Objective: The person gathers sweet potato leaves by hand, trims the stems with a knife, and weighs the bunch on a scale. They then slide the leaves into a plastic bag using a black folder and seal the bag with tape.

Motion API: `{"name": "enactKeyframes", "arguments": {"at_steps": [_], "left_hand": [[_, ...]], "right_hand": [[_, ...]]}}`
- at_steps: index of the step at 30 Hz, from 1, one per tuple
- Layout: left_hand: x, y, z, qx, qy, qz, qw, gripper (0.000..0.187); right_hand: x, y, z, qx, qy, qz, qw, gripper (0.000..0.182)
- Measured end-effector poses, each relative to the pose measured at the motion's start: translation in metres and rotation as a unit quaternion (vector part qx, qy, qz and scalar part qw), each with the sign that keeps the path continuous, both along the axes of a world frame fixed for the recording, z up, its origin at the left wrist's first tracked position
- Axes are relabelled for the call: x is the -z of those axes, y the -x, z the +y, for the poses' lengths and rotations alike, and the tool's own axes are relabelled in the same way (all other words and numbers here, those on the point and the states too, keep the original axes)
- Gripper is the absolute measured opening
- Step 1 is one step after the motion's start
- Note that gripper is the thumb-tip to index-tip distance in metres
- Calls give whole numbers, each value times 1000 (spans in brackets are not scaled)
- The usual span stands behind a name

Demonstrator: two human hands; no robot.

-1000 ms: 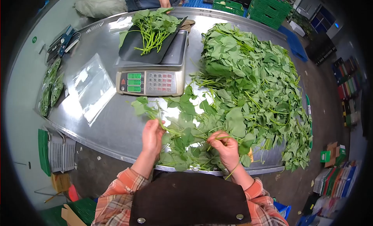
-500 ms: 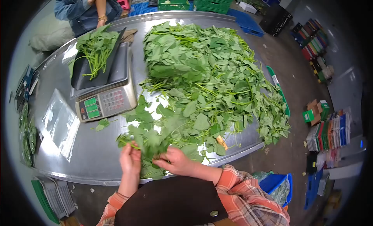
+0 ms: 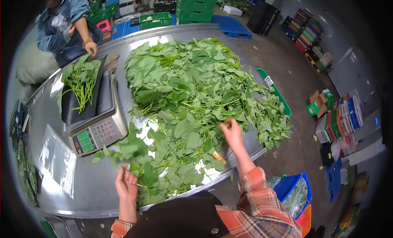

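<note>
A bare left hand (image 3: 127, 184) has a thin green leafy stem (image 3: 111, 159) at its half-curled fingertips, and a broad heap of green leaves (image 3: 184, 82) lies just beyond the bent fingers of a bare right hand (image 3: 233, 135), probably for easy reach, though from here I can't tell if either grips.
</note>
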State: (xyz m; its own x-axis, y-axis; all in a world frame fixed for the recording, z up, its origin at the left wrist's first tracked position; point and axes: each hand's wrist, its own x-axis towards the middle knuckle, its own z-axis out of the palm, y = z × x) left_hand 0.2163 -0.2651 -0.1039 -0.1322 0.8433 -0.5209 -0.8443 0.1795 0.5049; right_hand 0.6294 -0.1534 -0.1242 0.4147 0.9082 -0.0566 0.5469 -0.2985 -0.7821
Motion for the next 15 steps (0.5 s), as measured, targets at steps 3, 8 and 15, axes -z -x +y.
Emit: {"name": "enactKeyframes", "arguments": {"at_steps": [3, 8, 15], "left_hand": [[6, -19, -11, 73, 8, -54, 996, 14], [-5, -28, -28, 117, -53, -116, 985, 14], [-16, -33, -29, 121, -124, -130, 976, 32]], "right_hand": [[30, -2, 40, 39, -102, -144, 984, 41], [23, 16, 50, -78, -216, -73, 970, 27], [-19, 54, 59, -119, -171, -140, 968, 23]]}}
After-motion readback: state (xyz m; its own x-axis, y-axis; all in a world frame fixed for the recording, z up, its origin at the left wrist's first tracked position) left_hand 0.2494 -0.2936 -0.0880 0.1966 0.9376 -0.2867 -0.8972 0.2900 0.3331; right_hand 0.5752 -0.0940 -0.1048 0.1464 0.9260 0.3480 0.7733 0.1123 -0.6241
